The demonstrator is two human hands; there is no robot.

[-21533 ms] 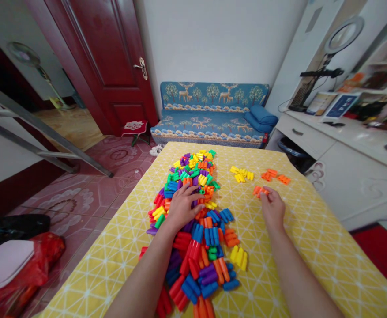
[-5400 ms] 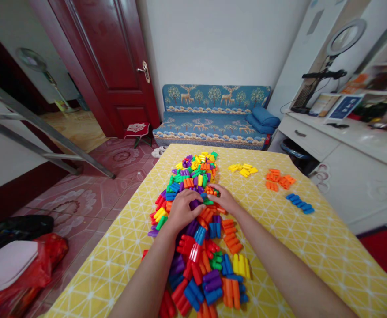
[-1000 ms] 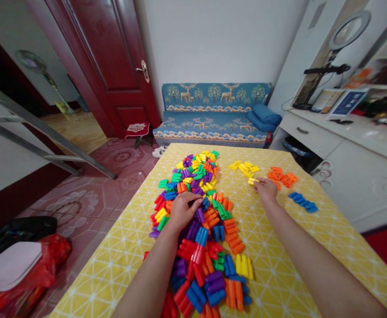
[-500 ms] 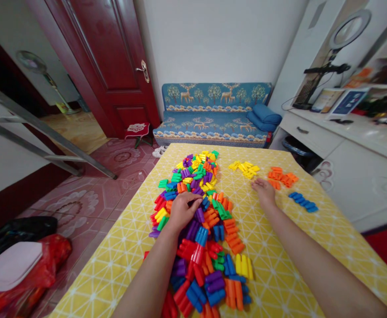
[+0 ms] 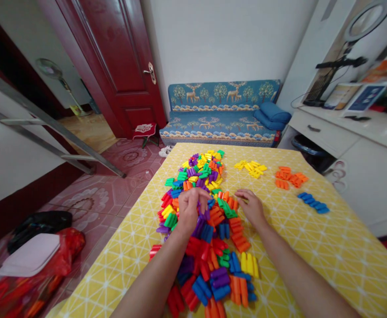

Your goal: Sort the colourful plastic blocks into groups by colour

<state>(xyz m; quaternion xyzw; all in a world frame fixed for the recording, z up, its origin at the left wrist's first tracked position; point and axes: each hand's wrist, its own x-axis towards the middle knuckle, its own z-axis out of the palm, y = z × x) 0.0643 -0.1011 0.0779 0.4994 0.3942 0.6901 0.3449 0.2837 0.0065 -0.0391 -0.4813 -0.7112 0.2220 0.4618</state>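
A long heap of plastic tube-shaped pieces (image 5: 219,279), joined in short rows and coloured red, orange, yellow, green, blue and purple, runs down the table. Over its middle is my left hand (image 5: 190,210), fingers apart and bent down onto purple and blue pieces; its fingertips partly cover them. My right hand (image 5: 252,208) is at the heap's right edge, fingers loosely curled with thumb and index apart, beside orange pieces (image 5: 238,234) and green ones (image 5: 226,206). Nothing shows in it. Sorted apart lie yellow pieces (image 5: 253,168), orange pieces (image 5: 291,177) and a blue row (image 5: 313,203).
A yellow patterned cloth (image 5: 289,247) covers the table. Beyond it stands a blue sofa (image 5: 219,121). On the right is a white cabinet (image 5: 332,132); on the left are a metal ladder (image 5: 80,143) and bags (image 5: 70,247) on the floor.
My right hand has moved left, from near the yellow group to the heap's edge. My left hand stays over the heap, its fingers more spread. The view has shifted slightly left.
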